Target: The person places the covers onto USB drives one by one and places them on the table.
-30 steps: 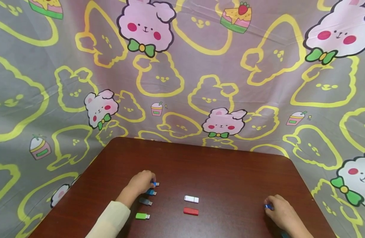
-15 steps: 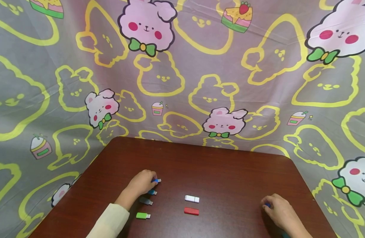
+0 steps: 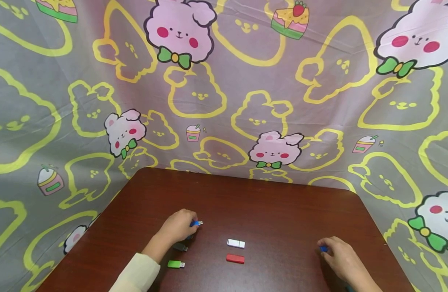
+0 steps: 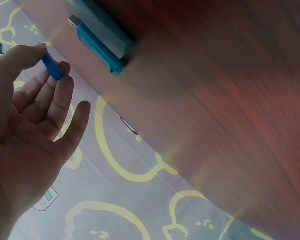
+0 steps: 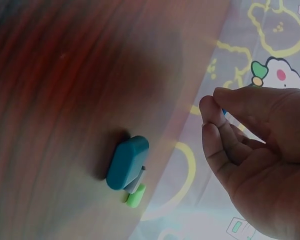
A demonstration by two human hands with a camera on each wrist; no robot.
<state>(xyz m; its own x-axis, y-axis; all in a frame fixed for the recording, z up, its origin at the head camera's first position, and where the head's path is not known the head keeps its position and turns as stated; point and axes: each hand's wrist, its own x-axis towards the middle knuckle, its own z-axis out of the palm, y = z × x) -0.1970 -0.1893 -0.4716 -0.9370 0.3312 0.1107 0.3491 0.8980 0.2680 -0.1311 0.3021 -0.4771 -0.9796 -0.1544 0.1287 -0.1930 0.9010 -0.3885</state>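
Between thumb and fingers, my left hand (image 3: pixel 180 225) pinches a blue USB flash drive (image 3: pixel 196 223), its metal plug pointing right. The drive's blue body (image 4: pixel 53 67) shows at the fingertips in the left wrist view. Below that hand, a teal flash drive (image 4: pixel 97 47) lies beside a grey one (image 4: pixel 105 30), both partly covered in the head view. On the right, my right hand (image 3: pixel 337 255) pinches a small blue cap (image 3: pixel 323 248), mostly hidden by the fingers. A teal cap (image 5: pixel 129 162) rests on the table near this hand.
A green flash drive (image 3: pixel 176 264) lies nearest on the left. Mid-table are a white capped drive (image 3: pixel 236 243) and a red one (image 3: pixel 235 258). Grey (image 5: pixel 136 181) and green (image 5: pixel 136 196) caps sit behind the teal cap. Patterned cloth (image 3: pixel 209 89) hangs around the brown table (image 3: pixel 253 202).
My left hand has shifted right with the blue flash drive, over the teal one. My right hand has moved slightly left and away from me, with the blue cap.
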